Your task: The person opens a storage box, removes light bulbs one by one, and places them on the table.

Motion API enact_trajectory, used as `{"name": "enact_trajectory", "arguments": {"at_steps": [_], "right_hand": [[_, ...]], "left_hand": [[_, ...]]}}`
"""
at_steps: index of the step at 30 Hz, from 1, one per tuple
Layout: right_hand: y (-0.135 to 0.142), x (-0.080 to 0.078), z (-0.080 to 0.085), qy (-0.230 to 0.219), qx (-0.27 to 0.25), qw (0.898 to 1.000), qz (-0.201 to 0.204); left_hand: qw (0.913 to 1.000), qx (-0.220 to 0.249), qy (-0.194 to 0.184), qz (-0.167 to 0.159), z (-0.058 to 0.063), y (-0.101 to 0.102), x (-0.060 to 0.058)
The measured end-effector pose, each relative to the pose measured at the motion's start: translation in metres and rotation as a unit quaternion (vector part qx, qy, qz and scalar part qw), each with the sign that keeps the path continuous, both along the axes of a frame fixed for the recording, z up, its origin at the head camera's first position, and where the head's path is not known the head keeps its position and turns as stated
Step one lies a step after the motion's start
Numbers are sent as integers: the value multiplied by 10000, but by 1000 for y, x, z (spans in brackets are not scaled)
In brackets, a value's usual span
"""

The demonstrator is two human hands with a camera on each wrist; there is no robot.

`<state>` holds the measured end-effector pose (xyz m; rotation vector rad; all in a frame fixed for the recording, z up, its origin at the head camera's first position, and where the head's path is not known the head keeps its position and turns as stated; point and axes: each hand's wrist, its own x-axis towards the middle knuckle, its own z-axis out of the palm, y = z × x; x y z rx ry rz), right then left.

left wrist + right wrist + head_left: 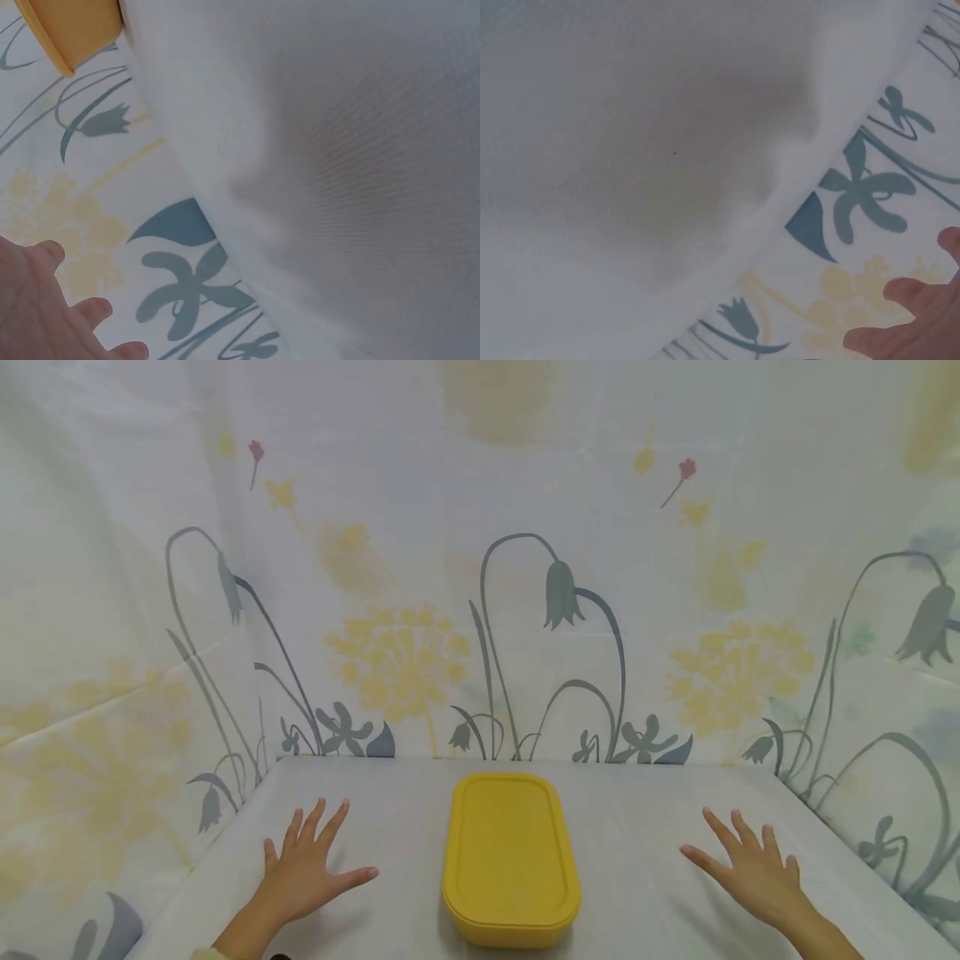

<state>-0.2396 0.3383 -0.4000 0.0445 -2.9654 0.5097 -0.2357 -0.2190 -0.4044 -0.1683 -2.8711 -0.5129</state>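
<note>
A yellow lidded box (pixel 512 852) with rounded corners stands on the white table, its lid on and its long side running away from me. To its left my left hand (pixel 303 872) is held over the table with fingers spread, holding nothing. On the other side my right hand (pixel 757 872) hovers the same way, fingers apart and bare of any object. Both hands are apart from the box. A corner of the yellow box (pixel 79 30) shows at the top of the left wrist view, with part of the left hand (pixel 52 315) low down. Fingers of the right hand (pixel 915 315) appear in the right wrist view.
The white tabletop (pixel 622 827) reaches back to a hanging cloth (pixel 420 485) printed with grey and yellow flowers. This cloth also flanks the table on the left and right. Soft hand shadows fall on the table surface.
</note>
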Motion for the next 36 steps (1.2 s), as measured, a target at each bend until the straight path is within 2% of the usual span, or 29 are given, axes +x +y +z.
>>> {"name": "enact_trajectory", "arguments": {"at_steps": [6,14,19,27,36], "right_hand": [[-10,0,3,6,-63,10000,22],[-18,-5,3,95,68,9999,52],[-25,-5,3,119,-64,9998,124],[-37,-4,4,-54,-349,9992,182],[-50,-4,1,-134,-532,9982,246]], "left_hand": [[9998,178,-60,-79,4,4,-2],[9988,439,39,-208,8,11,-4],[9970,716,-84,-283,12,15,-4],[9908,1213,-390,-455,16,22,-5],[9821,1735,-399,-609,17,32,-7]]}}
